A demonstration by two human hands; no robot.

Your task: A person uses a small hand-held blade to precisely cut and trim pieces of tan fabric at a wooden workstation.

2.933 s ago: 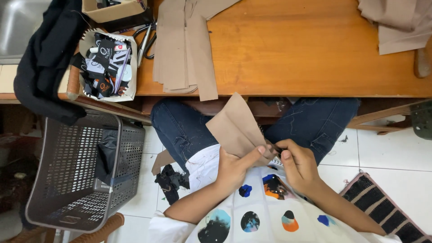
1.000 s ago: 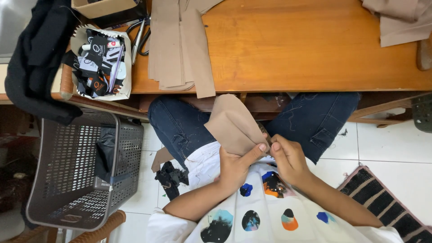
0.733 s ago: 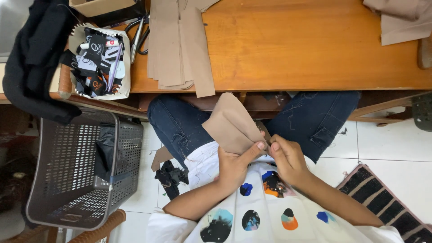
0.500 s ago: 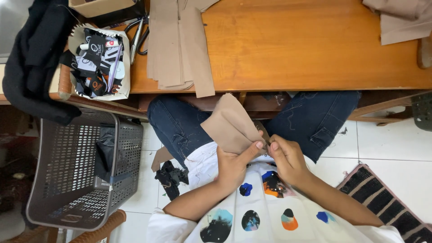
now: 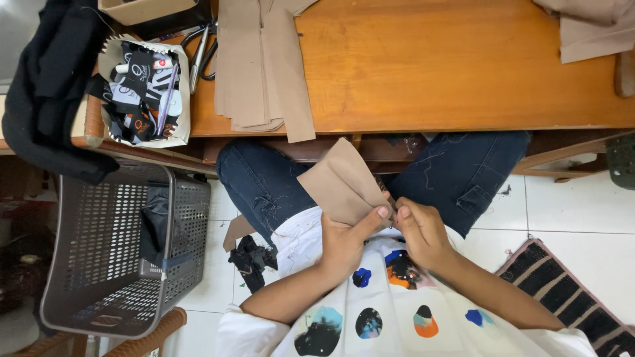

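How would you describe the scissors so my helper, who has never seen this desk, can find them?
Start at the wooden table and go to its left end. The scissors lie there between the white box of black and white scraps and the stack of tan fabric. They are the only metal tool there, with dark loop handles.

The cloth [image 5: 340, 182] is plain tan, like the pieces [image 5: 261, 66] on the orange-brown table [image 5: 430, 66]. Below the table: dark blue jeans [image 5: 264, 182], a white shirt [image 5: 397, 317] with blue, orange and black blotches, a grey perforated basket [image 5: 99, 251], white tiles [image 5: 575, 211].
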